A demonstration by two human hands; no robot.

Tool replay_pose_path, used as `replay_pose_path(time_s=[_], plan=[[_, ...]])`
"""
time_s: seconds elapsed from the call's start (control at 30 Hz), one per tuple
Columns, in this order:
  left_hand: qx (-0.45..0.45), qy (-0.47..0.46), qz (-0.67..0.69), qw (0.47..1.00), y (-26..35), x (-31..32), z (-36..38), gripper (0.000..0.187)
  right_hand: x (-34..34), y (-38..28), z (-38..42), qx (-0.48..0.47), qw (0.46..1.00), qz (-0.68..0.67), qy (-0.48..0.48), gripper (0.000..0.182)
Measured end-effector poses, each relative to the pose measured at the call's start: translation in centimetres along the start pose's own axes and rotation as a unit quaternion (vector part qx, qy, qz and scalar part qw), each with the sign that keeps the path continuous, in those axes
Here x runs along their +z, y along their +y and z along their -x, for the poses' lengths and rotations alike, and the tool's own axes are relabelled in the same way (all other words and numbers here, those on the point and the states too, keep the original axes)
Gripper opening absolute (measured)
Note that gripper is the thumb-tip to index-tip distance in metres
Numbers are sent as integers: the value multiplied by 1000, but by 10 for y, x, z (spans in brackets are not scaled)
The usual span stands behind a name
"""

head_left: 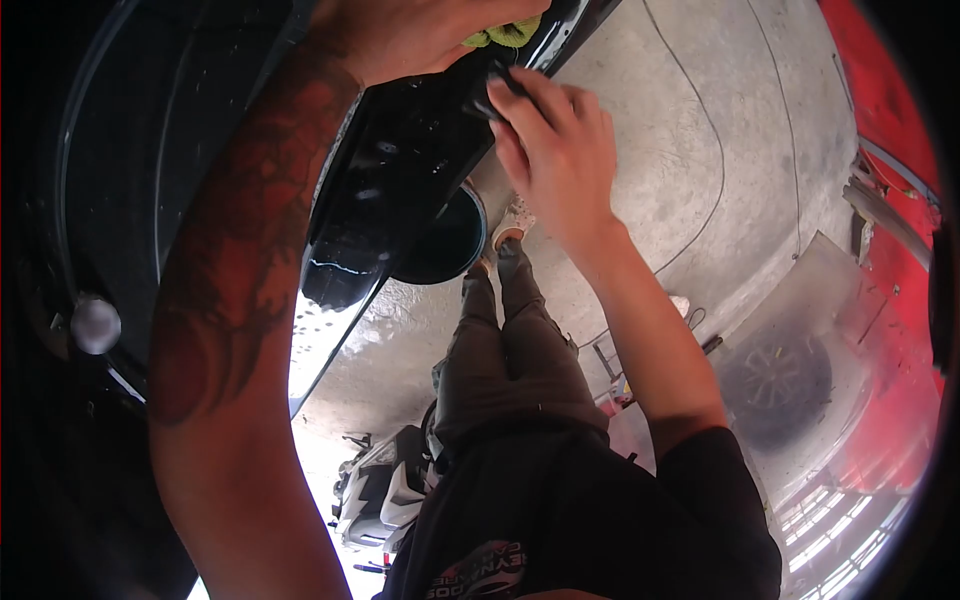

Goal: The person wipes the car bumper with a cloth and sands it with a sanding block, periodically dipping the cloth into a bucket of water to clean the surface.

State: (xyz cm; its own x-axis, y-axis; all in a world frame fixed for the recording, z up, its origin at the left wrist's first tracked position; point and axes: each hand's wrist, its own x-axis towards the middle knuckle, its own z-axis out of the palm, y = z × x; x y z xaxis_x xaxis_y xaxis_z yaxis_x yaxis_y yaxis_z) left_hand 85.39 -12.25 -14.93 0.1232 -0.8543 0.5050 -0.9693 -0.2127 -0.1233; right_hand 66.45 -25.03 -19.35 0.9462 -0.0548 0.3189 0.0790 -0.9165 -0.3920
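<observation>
At the top edge, partly out of frame, my left hand is closed on a yellow-green cloth. Its fingertips are cut off or hidden. The cloth is bunched against the edge of a glossy black car panel with water drops on it. Just below and to the right, my right hand has its thumb and fingers closed round a small black object. The object sits close to the panel edge, and its exact kind is hard to make out against the dark paint.
A dark bucket stands on the concrete floor below the panel, near my feet. Thin cables run across the floor. A motorcycle is behind me at lower left. On the right are a wheel and a red surface.
</observation>
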Motion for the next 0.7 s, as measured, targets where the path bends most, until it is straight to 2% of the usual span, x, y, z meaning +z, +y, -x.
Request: replay_pose_path(time_s=[0.13, 0.23, 0.33, 0.43, 0.7], plan=[[0, 18, 4, 1000, 0, 4, 0, 33, 4, 2, 2, -1, 1000, -12, 9, 44], [1, -17, -7, 1000, 0, -1, 0, 33, -3, -3, 26, 12, 1000, -24, -10, 44], [-1, 12, -16, 1000, 0, 5, 0, 34, -6, -5, 18, 5, 1000, -7, -11, 45], [2, -17, -11, 1000, 0, -2, 0, 35, 2, -6, -1, 15, 1000, -8, 7, 44], [0, -24, -10, 1000, 1, -2, -2, 37, 3, -19, 26, 61, 997, -45, 8, 46]])
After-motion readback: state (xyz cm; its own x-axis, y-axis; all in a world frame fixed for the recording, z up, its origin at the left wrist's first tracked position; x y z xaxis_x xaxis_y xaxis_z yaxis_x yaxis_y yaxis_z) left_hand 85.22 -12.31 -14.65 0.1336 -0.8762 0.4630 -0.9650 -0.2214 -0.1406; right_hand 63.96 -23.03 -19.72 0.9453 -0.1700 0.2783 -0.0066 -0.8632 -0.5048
